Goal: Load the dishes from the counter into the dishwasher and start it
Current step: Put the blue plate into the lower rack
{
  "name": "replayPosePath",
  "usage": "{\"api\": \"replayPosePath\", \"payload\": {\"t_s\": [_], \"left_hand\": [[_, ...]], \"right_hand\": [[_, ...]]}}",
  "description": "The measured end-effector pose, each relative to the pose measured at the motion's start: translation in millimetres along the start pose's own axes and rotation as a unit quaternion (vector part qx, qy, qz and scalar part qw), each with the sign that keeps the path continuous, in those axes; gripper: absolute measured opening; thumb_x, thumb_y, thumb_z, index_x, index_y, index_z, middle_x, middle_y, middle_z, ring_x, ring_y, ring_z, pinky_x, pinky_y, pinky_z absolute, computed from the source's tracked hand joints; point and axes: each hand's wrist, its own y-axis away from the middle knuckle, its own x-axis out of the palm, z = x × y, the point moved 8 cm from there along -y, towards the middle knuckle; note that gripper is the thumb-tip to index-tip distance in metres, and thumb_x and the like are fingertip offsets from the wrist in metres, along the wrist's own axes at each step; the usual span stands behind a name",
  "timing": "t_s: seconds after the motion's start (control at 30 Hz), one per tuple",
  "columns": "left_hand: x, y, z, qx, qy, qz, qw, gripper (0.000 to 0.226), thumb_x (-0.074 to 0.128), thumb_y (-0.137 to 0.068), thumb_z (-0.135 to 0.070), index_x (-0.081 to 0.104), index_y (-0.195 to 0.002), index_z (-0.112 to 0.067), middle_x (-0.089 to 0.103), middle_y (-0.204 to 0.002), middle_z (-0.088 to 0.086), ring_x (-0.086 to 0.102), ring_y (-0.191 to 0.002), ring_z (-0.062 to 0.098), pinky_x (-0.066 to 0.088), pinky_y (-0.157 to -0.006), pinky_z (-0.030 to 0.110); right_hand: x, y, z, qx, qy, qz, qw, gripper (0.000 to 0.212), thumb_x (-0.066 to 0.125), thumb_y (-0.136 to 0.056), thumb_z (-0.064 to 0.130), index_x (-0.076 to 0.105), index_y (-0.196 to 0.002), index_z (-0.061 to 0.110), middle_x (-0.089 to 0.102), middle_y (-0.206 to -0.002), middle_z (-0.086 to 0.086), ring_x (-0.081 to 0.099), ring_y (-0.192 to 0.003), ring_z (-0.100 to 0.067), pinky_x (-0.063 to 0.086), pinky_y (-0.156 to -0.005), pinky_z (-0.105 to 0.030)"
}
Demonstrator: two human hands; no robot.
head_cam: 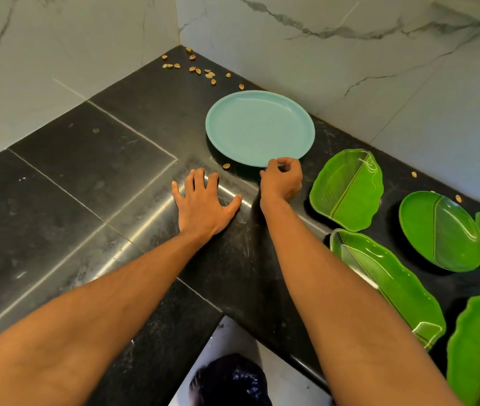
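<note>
The right hand [281, 181] pinches the near rim of a round, plain turquoise plate [259, 127] lying flat on the black stone counter [86, 171] near the corner. The left hand [203, 205] rests flat, fingers spread, holding nothing.

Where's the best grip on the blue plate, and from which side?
Take the blue plate by its near rim, coming from the counter's front edge. It lies flat, so only the thin raised lip gives purchase. The right hand already pinches there; the left hand rests flat on the counter. The far rim sits close to the wall.
</note>
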Motion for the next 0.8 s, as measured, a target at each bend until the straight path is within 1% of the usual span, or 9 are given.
{"api": "replayPosePath", "payload": {"t_s": [0.1, 0.17, 0.3, 0.33, 0.47, 0.57, 0.63, 0.7, 0.8], "left_hand": [[0.5, 0.0, 1.1, -0.002, 0.001, 0.005, 1.0, 0.074, 0.035, -0.084, -0.078, 0.043, -0.138, -0.029, 0.033, -0.151, 0.004, 0.023, -0.146, 0.025, 0.008, -0.117, 0.064], [1.6, -0.1, 1.6, -0.001, 0.003, 0.006, 1.0, 0.076, 0.034, -0.083, -0.078, 0.041, -0.141, -0.029, 0.033, -0.152, 0.004, 0.022, -0.146, 0.025, 0.007, -0.118, 0.064], [2.3, -2.3, 3.2, -0.003, 0.004, 0.01, 1.0, 0.077, 0.036, -0.084, -0.078, 0.042, -0.14, -0.027, 0.033, -0.153, 0.007, 0.022, -0.146, 0.026, 0.008, -0.118, 0.063], [2.7, 0.0, 1.5, -0.003, 0.003, 0.013, 1.0, 0.077, 0.036, -0.083, -0.078, 0.043, -0.14, -0.026, 0.034, -0.152, 0.007, 0.023, -0.146, 0.026, 0.008, -0.118, 0.063], [-1.7, -3.1, 5.4, -0.009, 0.038, 0.015, 0.999, 0.076, 0.046, -0.082, -0.074, 0.046, -0.139, -0.023, 0.04, -0.148, 0.008, 0.028, -0.143, 0.026, 0.004, -0.118, 0.06], [-14.2, 8.1, 5.3, 0.01, 0.114, -0.008, 0.993, 0.061, 0.053, -0.084, -0.064, 0.054, -0.124, -0.018, 0.055, -0.128, 0.008, 0.049, -0.124, 0.029, 0.026, -0.116, 0.055], [-25.8, 23.7, 8.5, 0.029, 0.174, -0.038, 0.984, 0.047, 0.056, -0.086, -0.058, 0.058, -0.108, -0.017, 0.06, -0.11, 0.008, 0.057, -0.104, 0.029, 0.044, -0.097, 0.049], [-31.9, 50.8, 6.8, 0.054, 0.201, -0.045, 0.977, 0.033, 0.061, -0.088, -0.044, 0.06, -0.104, -0.015, 0.06, -0.106, 0.009, 0.056, -0.099, 0.028, 0.046, -0.088, 0.044], [-34.8, 98.1, 3.2, 0.074, 0.216, -0.046, 0.972, 0.019, 0.064, -0.086, -0.024, 0.068, -0.103, -0.015, 0.064, -0.105, 0.008, 0.057, -0.099, 0.027, 0.044, -0.089, 0.039]], "right_hand": [[1.5, 0.5, 4.4, 0.024, -0.045, -0.012, 0.999, 0.018, 0.066, -0.066, 0.029, 0.052, -0.076, 0.035, 0.066, -0.073, 0.007, 0.069, -0.069, -0.02, 0.06, -0.066, -0.047], [1.1, 4.9, 17.2, 0.019, -0.062, -0.006, 0.998, 0.027, 0.068, -0.07, 0.025, 0.05, -0.087, 0.037, 0.066, -0.076, 0.006, 0.069, -0.072, -0.022, 0.06, -0.067, -0.048], [-9.9, 17.6, 31.2, 0.047, -0.099, 0.006, 0.994, 0.064, 0.073, -0.072, 0.019, 0.05, -0.131, 0.029, 0.067, -0.081, 0.011, 0.07, -0.084, -0.019, 0.061, -0.074, -0.049], [-19.7, 21.9, 30.5, 0.063, -0.107, 0.005, 0.992, 0.07, 0.072, -0.068, 0.019, 0.051, -0.134, 0.028, 0.069, -0.084, 0.01, 0.07, -0.086, -0.019, 0.061, -0.075, -0.05], [-49.2, 40.1, 34.6, 0.094, -0.145, 0.035, 0.984, 0.039, 0.064, -0.062, 0.009, 0.066, -0.098, 0.023, 0.072, -0.089, 0.003, 0.072, -0.084, -0.024, 0.063, -0.068, -0.051], [-79.6, 56.6, 41.4, 0.079, -0.163, 0.088, 0.979, 0.03, 0.06, -0.08, -0.002, 0.064, -0.104, 0.016, 0.069, -0.096, -0.001, 0.068, -0.092, -0.026, 0.062, -0.062, -0.045], [-104.8, 66.2, 42.8, 0.064, -0.155, 0.086, 0.982, 0.026, 0.058, -0.084, -0.001, 0.063, -0.106, 0.012, 0.067, -0.095, -0.001, 0.067, -0.092, -0.025, 0.06, -0.056, -0.039], [-137.1, 75.7, 38.0, 0.055, -0.147, 0.071, 0.985, 0.022, 0.059, -0.085, -0.001, 0.062, -0.102, 0.012, 0.066, -0.092, 0.001, 0.066, -0.088, -0.025, 0.058, -0.053, -0.035], [-184.7, 89.6, 30.0, 0.049, -0.159, 0.06, 0.984, 0.022, 0.06, -0.087, 0.0, 0.061, -0.096, 0.021, 0.067, -0.094, 0.001, 0.067, -0.092, -0.027, 0.06, -0.055, -0.039]]}}
